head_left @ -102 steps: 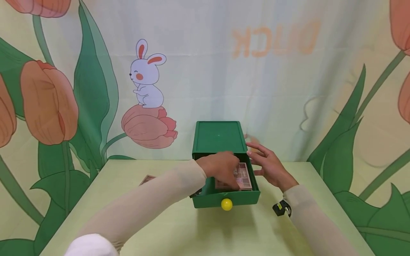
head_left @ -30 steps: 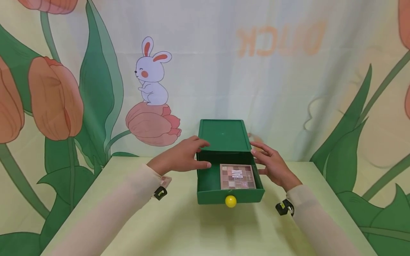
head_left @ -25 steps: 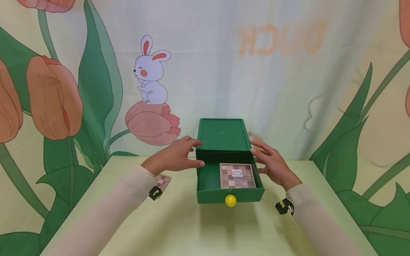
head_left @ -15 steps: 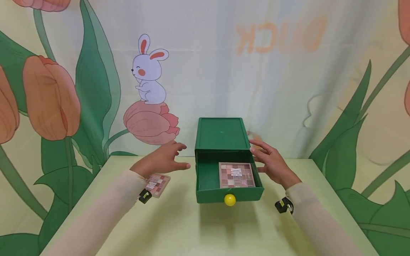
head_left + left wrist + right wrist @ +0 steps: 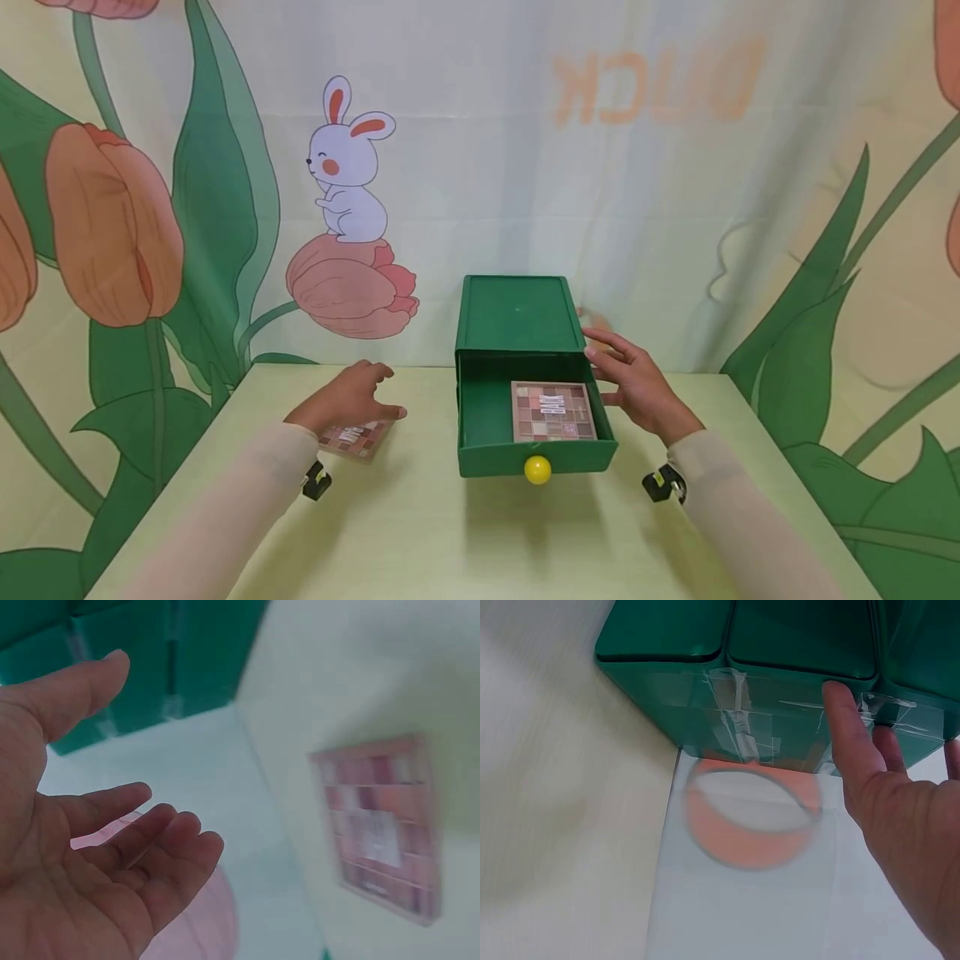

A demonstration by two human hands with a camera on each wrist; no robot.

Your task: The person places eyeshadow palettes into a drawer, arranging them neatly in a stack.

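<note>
My left hand (image 5: 348,396) hovers with nothing in it, fingers loosely bent, overlapping an eyeshadow palette (image 5: 356,443) that lies on the table in the head view. In the left wrist view that palette (image 5: 379,829) is apart from the palm, its pinkish grid blurred. A second eyeshadow palette (image 5: 553,412) lies face up in the right part of a pulled-out green drawer (image 5: 483,408) with a yellow round knob (image 5: 537,470). Against the right side of the green drawer unit (image 5: 517,312) rest the extended fingers of my right hand (image 5: 637,387).
The right wrist view shows stacked green drawer units joined by clear tape (image 5: 742,724). Behind the pale table (image 5: 420,533) hangs a printed curtain (image 5: 480,167) with tulips and a rabbit.
My left hand has left the drawer, where it was over the palette, and moved left and down to the palette on the table. My right hand has stayed at the unit's side.
</note>
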